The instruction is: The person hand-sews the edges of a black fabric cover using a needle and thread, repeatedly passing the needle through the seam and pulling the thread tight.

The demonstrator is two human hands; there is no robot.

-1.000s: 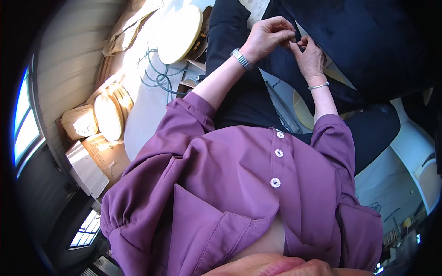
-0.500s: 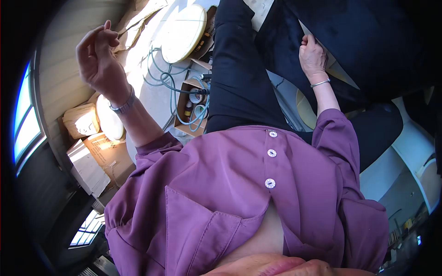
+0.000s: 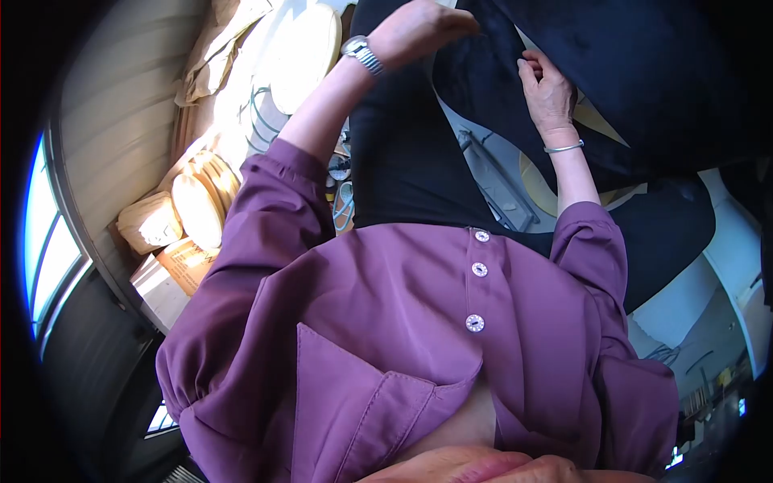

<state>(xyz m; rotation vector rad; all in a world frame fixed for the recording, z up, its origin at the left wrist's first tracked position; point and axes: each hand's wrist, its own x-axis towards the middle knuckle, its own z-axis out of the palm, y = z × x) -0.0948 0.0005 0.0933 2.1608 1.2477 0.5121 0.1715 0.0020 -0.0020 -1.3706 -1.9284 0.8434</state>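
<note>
A large piece of dark cloth (image 3: 644, 72) lies over my lap, with a pale narrow triangular gap showing at its edge. My right hand (image 3: 550, 95), a bracelet on its wrist, rests at this gap with fingers bent and pinching the cloth's edge. My left hand (image 3: 423, 30), with a watch (image 3: 362, 55) on the wrist, reaches across over my dark trousers (image 3: 411, 161). Its fingertips are pressed together close to the cloth. Whatever sits between them is too small to make out.
At the left stand a round pale-topped object (image 3: 307, 56), crumpled brown paper (image 3: 211, 60), a paper-wrapped bundle (image 3: 150, 221) and a cardboard box (image 3: 187, 262). Green cable (image 3: 259, 121) loops beside my leg. A grey metal frame part (image 3: 503, 189) shows between my legs.
My left hand has come down from its raised place at the far left and swung right to the cloth. My right hand has barely moved, its fingers shifting slightly.
</note>
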